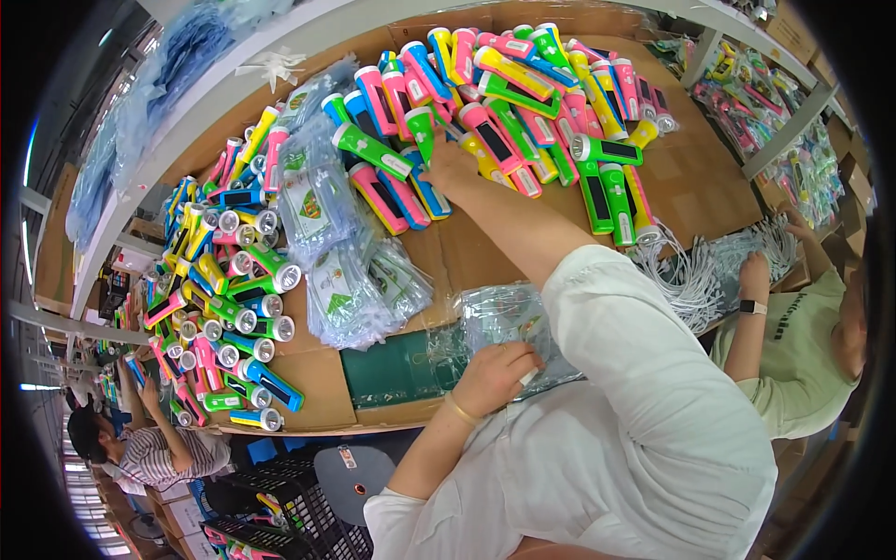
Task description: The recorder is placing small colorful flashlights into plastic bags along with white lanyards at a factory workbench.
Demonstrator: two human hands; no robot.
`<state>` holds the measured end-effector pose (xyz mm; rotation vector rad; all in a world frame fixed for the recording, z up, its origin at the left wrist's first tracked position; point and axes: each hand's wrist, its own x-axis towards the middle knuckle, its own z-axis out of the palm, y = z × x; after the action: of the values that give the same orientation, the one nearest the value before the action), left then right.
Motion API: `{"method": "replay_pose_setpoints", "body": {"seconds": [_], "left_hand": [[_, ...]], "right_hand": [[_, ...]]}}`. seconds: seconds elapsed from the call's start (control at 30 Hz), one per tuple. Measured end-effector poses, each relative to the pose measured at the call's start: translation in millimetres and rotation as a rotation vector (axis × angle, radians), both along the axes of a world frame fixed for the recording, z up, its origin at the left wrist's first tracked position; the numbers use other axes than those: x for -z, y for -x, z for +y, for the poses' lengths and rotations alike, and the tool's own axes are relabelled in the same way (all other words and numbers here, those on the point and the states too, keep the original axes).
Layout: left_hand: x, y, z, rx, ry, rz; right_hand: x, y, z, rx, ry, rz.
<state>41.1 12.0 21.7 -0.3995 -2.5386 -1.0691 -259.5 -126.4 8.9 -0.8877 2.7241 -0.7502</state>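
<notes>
— Well, what are the hands on?

— Her right hand (448, 163) reaches far into the big heap of plastic flashlights (523, 103), fingers curled around a green flashlight (422, 126) at the heap's near edge. The left hand (493, 375) rests near the table's front, fingers bent and pinching a clear plastic bag (504, 317) that lies flat and crinkled under it.

— What do the flashlights look like?

— Smooth, glossy, stubby cylinders in pink, green, yellow and blue, each with a dark panel along the body and a shiny silver reflector at the head. A second pile (229, 308) lies at the left end of the table.

— Any packaging?

— A loose stack of clear bags (341, 252) with green-and-white printed cards sits between the two piles. A dark green flat pad (392, 369) lies just beside the left hand.

— And the surface?

— Brown cardboard sheets (691, 187) cover the table. White cords (695, 275) lie bundled at the right, where another person's hand (754, 275) rests. White shelf rails curve overhead, and black crates (289, 513) stand below.
</notes>
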Motion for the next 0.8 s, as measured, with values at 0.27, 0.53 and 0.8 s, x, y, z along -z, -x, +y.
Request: {"method": "replay_pose_setpoints", "body": {"seconds": [0.27,0.53,0.8], "left_hand": [[9,3,-6,-0.124,-0.207,0.003],[24,1,-5,-0.274,-1.239,-0.515],[14,5,7,-0.024,-1.149,-0.608]], "right_hand": [[24,31,88,-0.233,0.584,-1.108],[-25,-55,249,-0.646,0.753,-1.408],[-1,-86,291,-0.776,0.444,-1.371]]}}
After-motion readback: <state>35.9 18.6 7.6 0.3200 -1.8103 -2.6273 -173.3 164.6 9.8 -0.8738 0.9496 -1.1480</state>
